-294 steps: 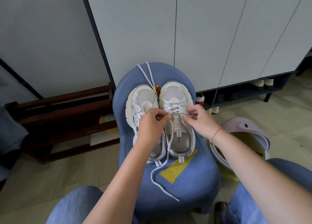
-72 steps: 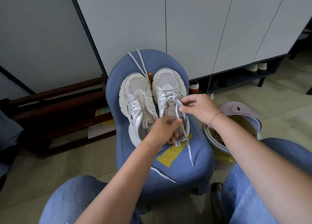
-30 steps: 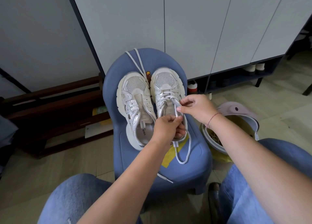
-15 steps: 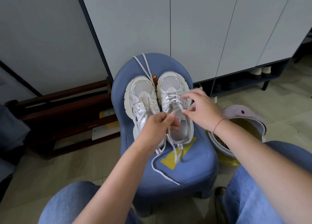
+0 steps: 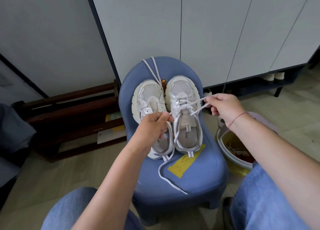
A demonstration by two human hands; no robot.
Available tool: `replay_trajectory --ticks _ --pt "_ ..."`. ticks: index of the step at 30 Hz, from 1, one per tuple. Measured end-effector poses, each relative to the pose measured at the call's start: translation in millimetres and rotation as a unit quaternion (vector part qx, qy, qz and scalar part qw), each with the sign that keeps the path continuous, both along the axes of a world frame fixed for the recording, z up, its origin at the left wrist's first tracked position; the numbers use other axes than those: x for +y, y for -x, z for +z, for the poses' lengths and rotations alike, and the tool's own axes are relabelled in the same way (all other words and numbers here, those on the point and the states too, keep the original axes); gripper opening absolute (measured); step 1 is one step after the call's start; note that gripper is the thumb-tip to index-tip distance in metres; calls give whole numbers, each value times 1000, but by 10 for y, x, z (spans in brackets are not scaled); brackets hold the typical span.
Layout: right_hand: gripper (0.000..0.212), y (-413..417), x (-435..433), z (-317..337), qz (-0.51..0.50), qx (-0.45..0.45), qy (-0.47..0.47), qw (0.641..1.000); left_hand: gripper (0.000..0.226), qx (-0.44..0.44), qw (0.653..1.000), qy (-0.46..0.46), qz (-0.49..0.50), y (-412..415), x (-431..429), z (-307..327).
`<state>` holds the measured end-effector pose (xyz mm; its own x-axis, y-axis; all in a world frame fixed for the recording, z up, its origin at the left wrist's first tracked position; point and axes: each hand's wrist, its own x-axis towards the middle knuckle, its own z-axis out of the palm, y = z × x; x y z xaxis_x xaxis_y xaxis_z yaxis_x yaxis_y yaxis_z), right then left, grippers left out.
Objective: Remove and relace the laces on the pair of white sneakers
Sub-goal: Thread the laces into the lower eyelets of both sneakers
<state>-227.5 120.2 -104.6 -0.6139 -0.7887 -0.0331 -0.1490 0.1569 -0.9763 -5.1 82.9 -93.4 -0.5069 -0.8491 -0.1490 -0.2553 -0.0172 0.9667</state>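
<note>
On the blue chair (image 5: 190, 177): the pair of white sneakers sits side by side, toes at the chair back, heels toward the seated person.
Laced sneaker (image 5: 181, 89): on the person's right of the pair, and here's the action, its lace (image 5: 188, 106) is crossed up the eyelets and drawn out sideways over the tongue.
Bare sneaker (image 5: 150, 94): no lace in any eyelet I can see; its heel end is hidden behind the left wrist.
Left hand (image 5: 154, 125): thumb and forefinger pinch one strand, the other fingers curled under, the hand hovering above the bare sneaker's opening.
Right hand (image 5: 223, 108): out past the laced sneaker's outer edge, fingertips pinching what looks like a doubled strand, the rest of the fingers tucked in.
Step in hand: my read is that the knot on the laced sneaker is being cinched, with the hands pulling opposite ways and the lace taut between them.
Next move: it calls for an even pull so the knot seats on the tongue, then a release and a reach for the spare lace.
Spare lace (image 5: 152, 68): draped over the chair back, running down between the two toes.
Loose tail (image 5: 166, 176): trails from the left hand over the heels and across the seat, just beside a patch of yellow tape (image 5: 185, 162).
In the way: that tail could snag under a sneaker, and the left forearm crosses the bare sneaker.
Around: a pale-lidded bin (image 5: 230, 143) just beside the chair, a dark wooden rack (image 5: 69, 111) by the wall, grey cabinet doors (image 5: 207, 30) behind.
</note>
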Motion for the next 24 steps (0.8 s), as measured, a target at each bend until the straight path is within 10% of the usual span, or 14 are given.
replay_trajectory --ticks 4,8,24 --pt "35 -217 126 189 83 221 51 970 32 -26 999 17 -11 47 31 -36" --pt "24 -527 188 167 302 261 20 917 44 -28 999 33 -13 124 36 -40" --pt "10 -420 19 92 26 141 74 987 14 125 989 -73 32 103 -143 -5"
